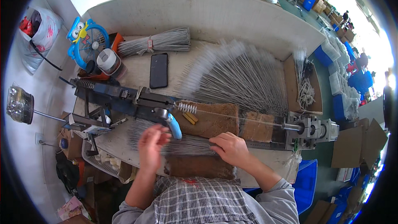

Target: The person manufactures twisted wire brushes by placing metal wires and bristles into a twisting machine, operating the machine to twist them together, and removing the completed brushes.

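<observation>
My left hand (151, 144) is raised over the near wires, just left of a blue-sleeved lever handle (175, 127). Motion smears its fingers, so whether they grip anything cannot be made out. My right hand (230, 147) is at the right end of a bundle of thin grey wires (188, 146), thumb and fingers closed on the wire ends. Beyond the hands runs a long metal twisting machine (145, 103). A wire stretches across it, with white bristles (186, 108) at its left part, toward a metal spindle (292, 127). Two yellowish sticks (190, 118) lie on the brown board.
Finished wire brushes (236, 75) fan out behind the machine. A phone (158, 70), a tied wire bundle (155, 41) and a blue fan (89, 43) stand at the back left. At right is an open cardboard box (315, 93); a blue bin (306, 182) stands below the table.
</observation>
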Demonstrator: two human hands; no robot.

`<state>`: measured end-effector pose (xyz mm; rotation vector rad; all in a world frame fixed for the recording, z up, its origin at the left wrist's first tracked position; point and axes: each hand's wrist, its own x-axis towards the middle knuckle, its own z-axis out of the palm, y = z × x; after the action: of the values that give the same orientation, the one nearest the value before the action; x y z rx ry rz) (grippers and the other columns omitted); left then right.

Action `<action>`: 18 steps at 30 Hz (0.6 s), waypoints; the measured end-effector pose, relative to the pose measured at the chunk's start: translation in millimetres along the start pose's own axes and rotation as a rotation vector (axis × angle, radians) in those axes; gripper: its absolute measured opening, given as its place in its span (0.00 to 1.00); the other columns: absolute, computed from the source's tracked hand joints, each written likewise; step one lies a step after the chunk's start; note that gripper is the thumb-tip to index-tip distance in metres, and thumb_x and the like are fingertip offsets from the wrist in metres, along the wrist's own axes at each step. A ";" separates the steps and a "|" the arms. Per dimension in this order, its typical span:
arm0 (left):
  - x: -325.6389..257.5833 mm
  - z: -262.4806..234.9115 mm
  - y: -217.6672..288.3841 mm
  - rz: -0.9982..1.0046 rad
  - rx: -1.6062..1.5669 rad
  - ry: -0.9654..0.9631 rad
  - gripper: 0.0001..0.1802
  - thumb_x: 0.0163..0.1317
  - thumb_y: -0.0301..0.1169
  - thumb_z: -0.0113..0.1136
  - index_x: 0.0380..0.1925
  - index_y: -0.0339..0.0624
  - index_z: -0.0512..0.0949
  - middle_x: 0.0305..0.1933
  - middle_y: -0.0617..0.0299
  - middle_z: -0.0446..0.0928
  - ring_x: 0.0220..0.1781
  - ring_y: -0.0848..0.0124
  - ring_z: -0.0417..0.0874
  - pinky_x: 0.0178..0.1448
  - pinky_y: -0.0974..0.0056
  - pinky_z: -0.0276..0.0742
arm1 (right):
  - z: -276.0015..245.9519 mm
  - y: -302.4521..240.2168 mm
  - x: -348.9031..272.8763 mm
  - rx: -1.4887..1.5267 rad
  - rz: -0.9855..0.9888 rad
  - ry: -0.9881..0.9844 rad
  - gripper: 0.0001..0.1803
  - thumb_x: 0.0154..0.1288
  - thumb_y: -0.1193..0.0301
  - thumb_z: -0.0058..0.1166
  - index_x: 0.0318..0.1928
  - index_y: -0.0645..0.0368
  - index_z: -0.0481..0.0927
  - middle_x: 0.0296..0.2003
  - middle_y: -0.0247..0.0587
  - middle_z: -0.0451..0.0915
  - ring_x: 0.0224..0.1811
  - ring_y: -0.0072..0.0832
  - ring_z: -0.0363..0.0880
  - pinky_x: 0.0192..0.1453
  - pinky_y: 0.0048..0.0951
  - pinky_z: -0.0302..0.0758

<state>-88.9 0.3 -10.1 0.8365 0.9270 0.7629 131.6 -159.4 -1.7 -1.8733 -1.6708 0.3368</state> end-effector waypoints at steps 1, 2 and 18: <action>2.9 -14.8 2.7 0.056 -0.032 0.155 0.17 0.65 0.30 0.56 0.54 0.38 0.72 0.44 0.57 0.80 0.39 0.70 0.82 0.42 0.67 0.79 | 4.6 -2.5 -0.6 0.002 -0.004 -0.006 0.11 0.56 0.66 0.61 0.40 0.54 0.83 0.33 0.34 0.80 0.38 0.33 0.80 0.38 0.33 0.79; 6.4 -33.8 6.6 0.053 -0.180 0.292 0.14 0.65 0.31 0.57 0.48 0.39 0.74 0.39 0.59 0.80 0.35 0.72 0.80 0.39 0.68 0.78 | 9.5 -5.7 0.8 -0.033 0.014 -0.033 0.11 0.57 0.65 0.61 0.40 0.54 0.83 0.34 0.34 0.80 0.38 0.34 0.80 0.39 0.34 0.79; 27.5 -247.3 29.6 0.224 -0.134 1.020 0.24 0.58 0.55 0.61 0.37 0.47 0.75 0.33 0.69 0.74 0.30 0.77 0.72 0.33 0.71 0.67 | -35.9 -9.0 2.8 0.030 0.239 0.008 0.07 0.62 0.69 0.56 0.39 0.56 0.80 0.32 0.40 0.80 0.34 0.42 0.81 0.37 0.39 0.78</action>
<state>-305.2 104.9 -81.1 0.3956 1.6634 1.4851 144.7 -165.9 32.5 -2.0523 -1.4300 0.4473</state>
